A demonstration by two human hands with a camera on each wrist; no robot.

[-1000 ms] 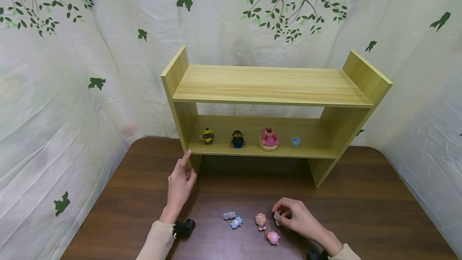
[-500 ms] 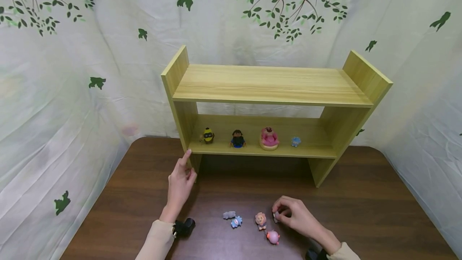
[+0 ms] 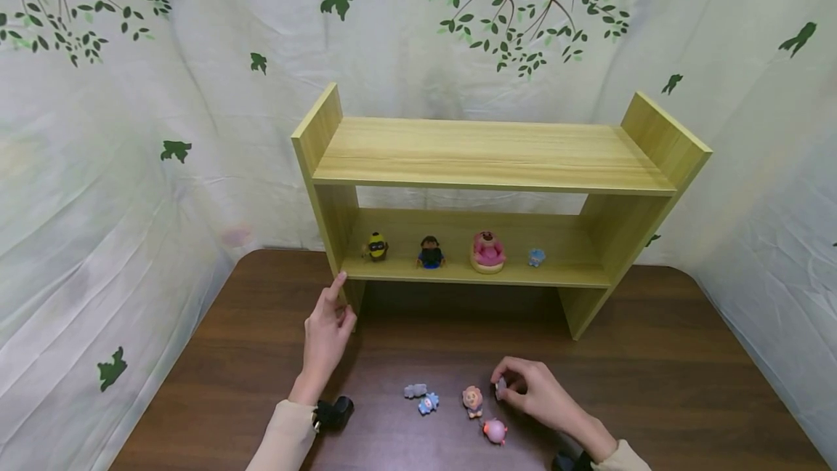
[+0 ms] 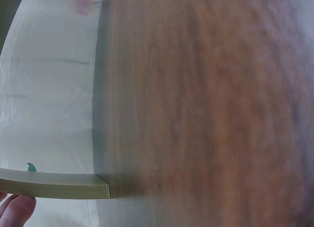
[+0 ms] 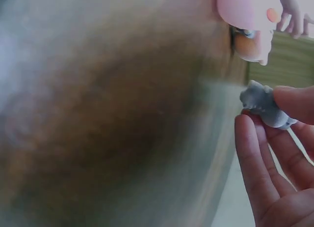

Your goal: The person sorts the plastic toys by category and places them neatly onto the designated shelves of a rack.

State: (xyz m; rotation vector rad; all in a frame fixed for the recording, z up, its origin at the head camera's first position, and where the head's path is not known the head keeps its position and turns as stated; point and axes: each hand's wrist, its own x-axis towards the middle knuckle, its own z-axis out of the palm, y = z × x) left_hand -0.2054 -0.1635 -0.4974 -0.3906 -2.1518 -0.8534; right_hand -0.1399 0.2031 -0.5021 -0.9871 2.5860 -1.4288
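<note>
In the head view my left hand (image 3: 327, 333) touches the lower left upright of the wooden shelf (image 3: 497, 155), its index finger stretched up to the shelf corner. The left wrist view shows fingertips against one side of that board. My right hand (image 3: 539, 395) pinches a small grey toy figurine (image 5: 265, 104) between thumb and fingers, low over the table. Beside it are an orange-and-pink figurine (image 3: 472, 401) and a round pink figurine (image 3: 495, 431). Further left, a grey figurine (image 3: 415, 390) lies next to a blue figurine (image 3: 428, 403).
On the middle board stand a yellow figurine (image 3: 376, 246), a dark-haired figurine (image 3: 430, 253), a pink bear figurine (image 3: 487, 253) and a small blue figurine (image 3: 536, 257). The brown table (image 3: 680, 355) meets a leaf-printed white curtain (image 3: 216, 93) behind and at the sides.
The right hand shifts very slightly and the grey figurine in its fingers turns a little. The left hand and the other figurines stay where they were.
</note>
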